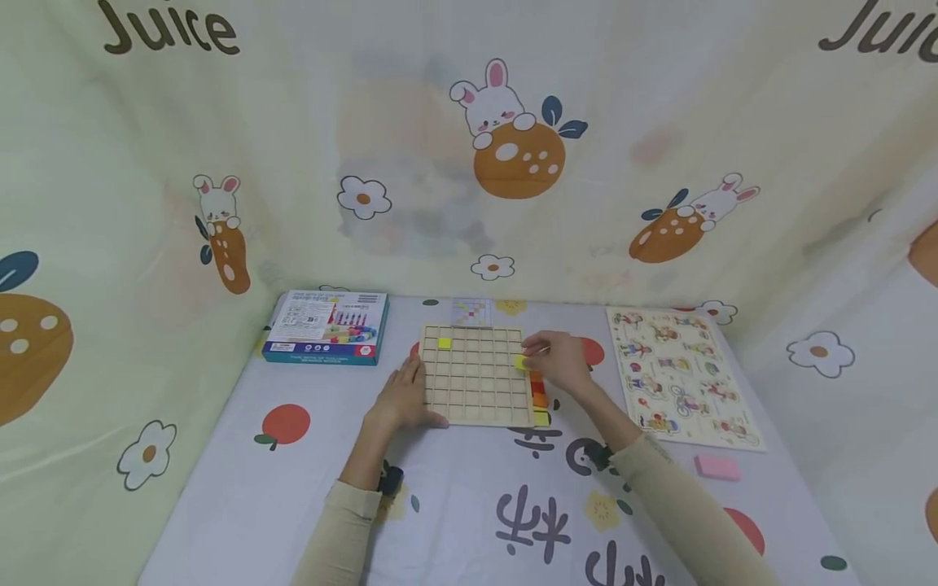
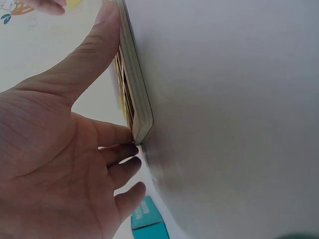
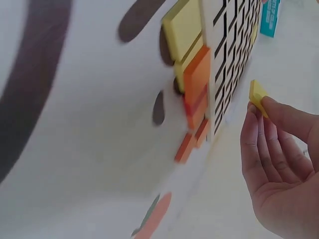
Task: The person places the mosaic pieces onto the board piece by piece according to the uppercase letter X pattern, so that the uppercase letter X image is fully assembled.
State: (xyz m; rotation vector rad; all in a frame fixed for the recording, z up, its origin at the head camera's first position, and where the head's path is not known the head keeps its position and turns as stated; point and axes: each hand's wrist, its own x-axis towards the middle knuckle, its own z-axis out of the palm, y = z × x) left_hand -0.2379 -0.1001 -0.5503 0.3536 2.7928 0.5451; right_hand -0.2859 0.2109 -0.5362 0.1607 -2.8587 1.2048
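A wooden grid board [image 1: 476,382] lies on the table, divided into small square cells. One yellow square tile [image 1: 444,343] sits in a cell near its upper left. My left hand [image 1: 399,399] rests against the board's left side, thumb at the near corner; in the left wrist view the fingers [image 2: 122,172] are spread beside the board's edge. Between thumb and fingertips my right hand [image 1: 560,362] pinches another yellow tile [image 3: 256,94], held above the board's right edge. Orange, red and yellow tiles [image 3: 197,74] lie along that edge, some stacked or overlapping.
A small printed pattern card [image 1: 471,312] lies behind the board. At the back left is a flat teal box [image 1: 326,325]. To the right lie a board with cartoon figures [image 1: 681,374] and a pink block [image 1: 717,468]. Printed curtains surround the table.
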